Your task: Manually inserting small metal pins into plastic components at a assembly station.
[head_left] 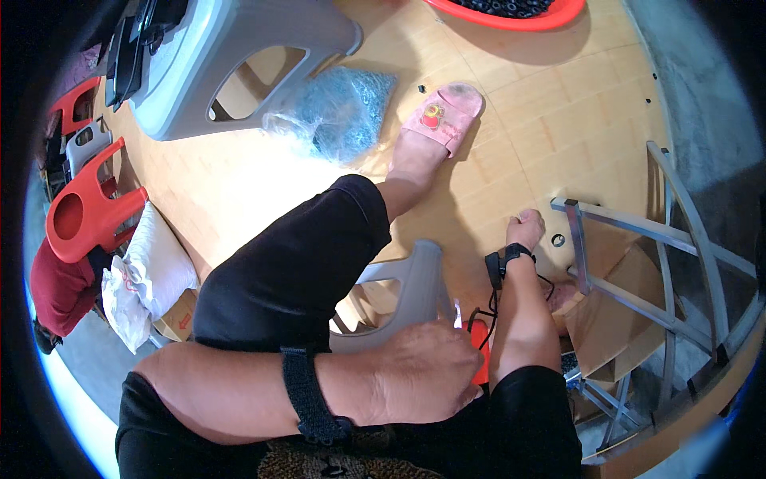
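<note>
My left hand (427, 371) is closed in a fist in front of my lap, with a black strap (301, 391) round its wrist. Its fingers curl out of sight, so what they hold, if anything, is hidden. Farther out to the right, my right hand (527, 228) is also closed, low over the floor. A black wristband (517, 252) with a small box and a cable sits on that wrist. Nothing shows between its curled fingers. Just right of this hand lies a small black ring (558, 239), apart from it.
A grey stool (207, 72) stands at the far left beside a clear bag (343, 112) of bluish pieces. Black rings fill a red basin (511, 20). Right of me are a metal frame (630, 223) and a cardboard box (614, 311). Red stools (92, 199) and a white sack (159, 259) stand left.
</note>
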`<state>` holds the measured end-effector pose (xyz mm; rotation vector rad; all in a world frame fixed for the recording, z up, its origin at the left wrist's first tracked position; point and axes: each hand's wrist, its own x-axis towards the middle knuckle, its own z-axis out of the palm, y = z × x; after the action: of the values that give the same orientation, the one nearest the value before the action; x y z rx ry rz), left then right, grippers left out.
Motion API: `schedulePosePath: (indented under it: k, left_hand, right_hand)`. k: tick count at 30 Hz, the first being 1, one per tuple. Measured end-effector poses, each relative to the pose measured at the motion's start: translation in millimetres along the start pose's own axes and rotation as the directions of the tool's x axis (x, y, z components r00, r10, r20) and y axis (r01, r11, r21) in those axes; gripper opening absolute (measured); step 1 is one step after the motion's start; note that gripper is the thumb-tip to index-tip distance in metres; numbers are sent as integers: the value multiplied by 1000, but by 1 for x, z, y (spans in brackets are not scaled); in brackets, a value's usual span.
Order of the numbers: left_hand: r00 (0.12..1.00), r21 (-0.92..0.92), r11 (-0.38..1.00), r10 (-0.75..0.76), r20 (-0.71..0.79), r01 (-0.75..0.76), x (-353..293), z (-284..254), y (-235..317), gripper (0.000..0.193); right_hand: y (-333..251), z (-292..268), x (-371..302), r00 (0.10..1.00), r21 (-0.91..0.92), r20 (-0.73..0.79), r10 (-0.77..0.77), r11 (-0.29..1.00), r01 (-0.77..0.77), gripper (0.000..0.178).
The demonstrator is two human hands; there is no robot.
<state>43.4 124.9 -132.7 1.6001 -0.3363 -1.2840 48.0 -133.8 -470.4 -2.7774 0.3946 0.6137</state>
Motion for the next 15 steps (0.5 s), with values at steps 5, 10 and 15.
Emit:
schedulePosePath:
  k: [5, 10, 15]
  left_hand:
    - [1000, -41, 999, -17, -7, 17, 0, -1, 1, 32]
    - [1000, -41, 999, -14, 25, 15, 2, -1, -1, 31]
    - [1000, -47, 999, -9, -10, 8, 0, 0, 1, 29]
  right_hand:
    - [3, 3, 4, 996, -117, 69, -55, 991, 63, 13]
    - [1, 0, 5, 983, -158, 133, -130, 976, 151, 13]
    - [-51, -5, -41, 989, 165, 134, -68, 985, 46, 9]
